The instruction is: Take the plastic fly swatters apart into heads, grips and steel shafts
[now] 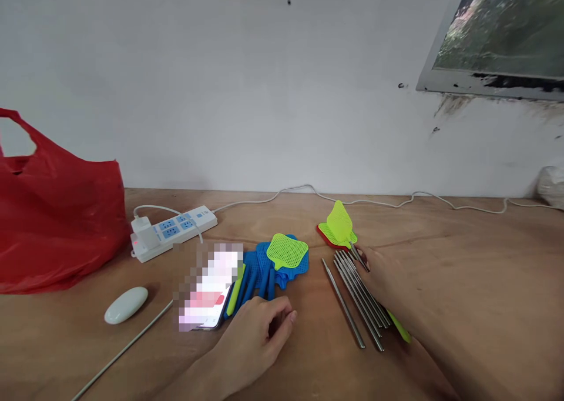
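Note:
My right hand is closed around the metal shaft of a fly swatter, whose yellow-green mesh head tilts up off the table. Beneath that head lie another yellow-green swatter head and a red one. Several metal rods lie side by side left of my right hand, with a single rod apart from them. A yellow-green handle shows under my right wrist. My left hand rests loosely curled, thumb apart, nothing visible in it. Just beyond it are stacked blue swatter heads, a yellow-green head on top, and several handles.
A lit phone, partly blurred, lies left of the handles. Farther left are a white mouse-shaped object, a white power strip with a plug, and a red plastic bag. A white cable runs along the wall.

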The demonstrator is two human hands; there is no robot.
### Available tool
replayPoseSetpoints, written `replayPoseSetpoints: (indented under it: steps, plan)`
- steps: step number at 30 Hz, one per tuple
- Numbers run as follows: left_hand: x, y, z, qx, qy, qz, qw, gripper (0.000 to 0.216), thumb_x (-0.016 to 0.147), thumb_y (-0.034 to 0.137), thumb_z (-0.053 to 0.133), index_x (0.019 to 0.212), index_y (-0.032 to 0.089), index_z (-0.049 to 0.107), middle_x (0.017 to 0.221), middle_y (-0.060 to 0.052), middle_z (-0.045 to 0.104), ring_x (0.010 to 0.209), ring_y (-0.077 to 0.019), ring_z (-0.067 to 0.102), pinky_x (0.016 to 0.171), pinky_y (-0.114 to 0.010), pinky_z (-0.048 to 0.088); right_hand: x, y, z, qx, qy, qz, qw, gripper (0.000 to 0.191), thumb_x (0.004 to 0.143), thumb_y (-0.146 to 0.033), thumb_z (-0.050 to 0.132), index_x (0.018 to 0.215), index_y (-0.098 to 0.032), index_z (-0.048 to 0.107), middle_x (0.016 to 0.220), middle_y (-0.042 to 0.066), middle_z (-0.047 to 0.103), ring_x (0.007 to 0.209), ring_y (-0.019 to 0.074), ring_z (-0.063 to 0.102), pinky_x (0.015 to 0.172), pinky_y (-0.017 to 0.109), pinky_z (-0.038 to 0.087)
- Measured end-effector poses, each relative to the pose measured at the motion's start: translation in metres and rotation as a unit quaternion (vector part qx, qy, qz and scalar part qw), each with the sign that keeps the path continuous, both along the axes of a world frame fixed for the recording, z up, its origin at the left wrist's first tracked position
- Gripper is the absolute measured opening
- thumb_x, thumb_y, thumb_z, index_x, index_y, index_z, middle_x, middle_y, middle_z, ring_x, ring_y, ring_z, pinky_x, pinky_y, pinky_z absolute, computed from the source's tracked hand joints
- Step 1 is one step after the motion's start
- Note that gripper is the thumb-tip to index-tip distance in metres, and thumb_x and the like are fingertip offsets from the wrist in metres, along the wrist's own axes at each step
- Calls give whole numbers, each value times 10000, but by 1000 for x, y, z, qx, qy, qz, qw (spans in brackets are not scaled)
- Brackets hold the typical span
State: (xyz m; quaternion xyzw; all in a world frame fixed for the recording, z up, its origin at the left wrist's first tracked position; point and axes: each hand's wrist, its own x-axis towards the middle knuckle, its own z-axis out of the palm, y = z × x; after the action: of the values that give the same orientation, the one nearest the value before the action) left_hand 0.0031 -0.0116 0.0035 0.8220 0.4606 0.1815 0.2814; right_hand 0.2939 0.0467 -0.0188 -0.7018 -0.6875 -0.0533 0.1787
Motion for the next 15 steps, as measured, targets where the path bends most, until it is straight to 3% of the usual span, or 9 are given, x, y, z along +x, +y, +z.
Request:
replayPoseSetpoints:
  steps: [15]
  plan:
    - [0, 0, 1, 12, 12, -7, 1000, 335, 1001, 342, 395, 693, 214, 428, 567, 47, 445, 543, -138, 444, 552, -282, 247, 10, 2, 2, -5, -19, 5, 1000, 229, 957, -193, 511, 1102, -193, 688, 974, 85, 717, 869, 244, 670, 639, 289, 358]
